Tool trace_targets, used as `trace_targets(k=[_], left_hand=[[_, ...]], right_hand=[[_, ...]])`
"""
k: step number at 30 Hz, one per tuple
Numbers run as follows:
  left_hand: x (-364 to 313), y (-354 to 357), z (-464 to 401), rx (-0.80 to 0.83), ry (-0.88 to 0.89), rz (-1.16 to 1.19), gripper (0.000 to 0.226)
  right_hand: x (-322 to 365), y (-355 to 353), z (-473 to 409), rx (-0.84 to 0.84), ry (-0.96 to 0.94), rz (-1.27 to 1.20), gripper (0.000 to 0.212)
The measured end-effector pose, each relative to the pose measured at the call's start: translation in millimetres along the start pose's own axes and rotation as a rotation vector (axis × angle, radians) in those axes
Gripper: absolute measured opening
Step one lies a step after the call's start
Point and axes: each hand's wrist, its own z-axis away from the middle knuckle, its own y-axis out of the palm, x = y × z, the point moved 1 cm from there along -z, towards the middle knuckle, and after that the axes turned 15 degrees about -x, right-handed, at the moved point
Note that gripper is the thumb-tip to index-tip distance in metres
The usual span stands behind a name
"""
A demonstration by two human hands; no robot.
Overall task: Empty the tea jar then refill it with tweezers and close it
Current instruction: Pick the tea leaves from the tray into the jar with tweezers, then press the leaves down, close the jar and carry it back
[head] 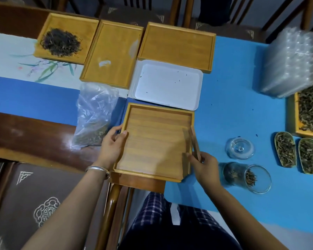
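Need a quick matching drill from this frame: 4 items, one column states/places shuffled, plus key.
1 tea jar
2 glass lid
3 tweezers
4 white tray

A pinched in the right hand
B lying on its side, some tea inside
C a few tea specks only
D alone on the blue mat, apart from the jar

Pairs: 1-B, 2-D, 3-A, 4-C

The left hand (112, 147) grips the tray's (152, 141) left rim, thumb over the edge, while the right hand (205, 166) seemingly pinches the tweezers (194, 143) at its right rim.
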Motion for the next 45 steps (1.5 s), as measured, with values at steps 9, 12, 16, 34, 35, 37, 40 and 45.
trace_targets(k=[9, 12, 16, 34, 35, 37, 40, 45], left_hand=[[0, 5, -10, 0.003, 0.039, -0.077, 0.03], [-8, 10, -16, -0.012, 0.098, -0.131, 0.034], [-14, 12, -22, -0.039, 0.139, -0.243, 0.035], [-47, 24, -6, -0.071, 0.303, -0.336, 0.039], [-50, 29, 2, -0.083, 0.359, -0.335, 0.037], [-58, 46, 21, -0.08, 0.472, -0.306, 0.031], [-67, 79, 54, 0.065, 0.443, -0.156, 0.029], [-65, 142, 115, 0.458, 0.328, -0.132, 0.055]], right_hand=[[-14, 15, -7, -0.022, 0.181, -0.121, 0.042], [-13, 16, -10, -0.027, 0.167, -0.111, 0.049], [-10, 19, -10, -0.015, 0.164, -0.074, 0.045], [22, -15, -17, 0.01, -0.032, 0.124, 0.048], [25, -22, -16, 0.008, -0.03, 0.098, 0.044], [28, -42, -12, -0.004, 0.006, 0.035, 0.032], [25, -78, -8, -0.049, 0.026, 0.004, 0.019], [12, -151, 5, -0.09, -0.173, 0.119, 0.012]])
